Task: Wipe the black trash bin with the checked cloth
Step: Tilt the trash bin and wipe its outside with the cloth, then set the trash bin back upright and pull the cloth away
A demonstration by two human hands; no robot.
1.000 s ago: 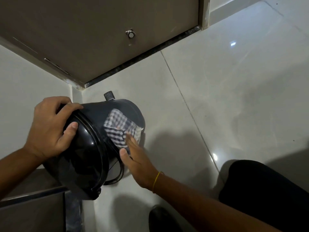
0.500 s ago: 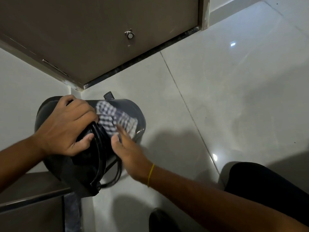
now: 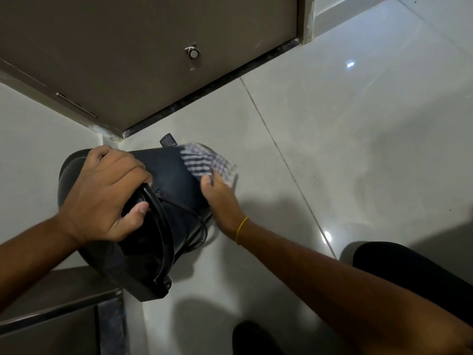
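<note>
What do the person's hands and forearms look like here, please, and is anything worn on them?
Both forearms are bare, with no sleeves in view and no gloves on either hand. The left hand shows no ring, watch or band. The right hand has a thin yellow thread band looped around its wrist. Fingernails are short and unpainted where visible.

The blue-and-white checked cloth [image 3: 208,163] is smeared by motion blur, its far edge at two o'clock hard to trace. The flat right hand [image 3: 221,201] hides the cloth's near part, and its fingertips blur too. The left hand [image 3: 102,198] covers part of the rim of the glossy black round trash bin [image 3: 169,175]. Both forearms run out of frame at the left and bottom edges. A dark rounded shape [image 3: 253,339] at six o'clock is cut off and cannot be identified.
</note>
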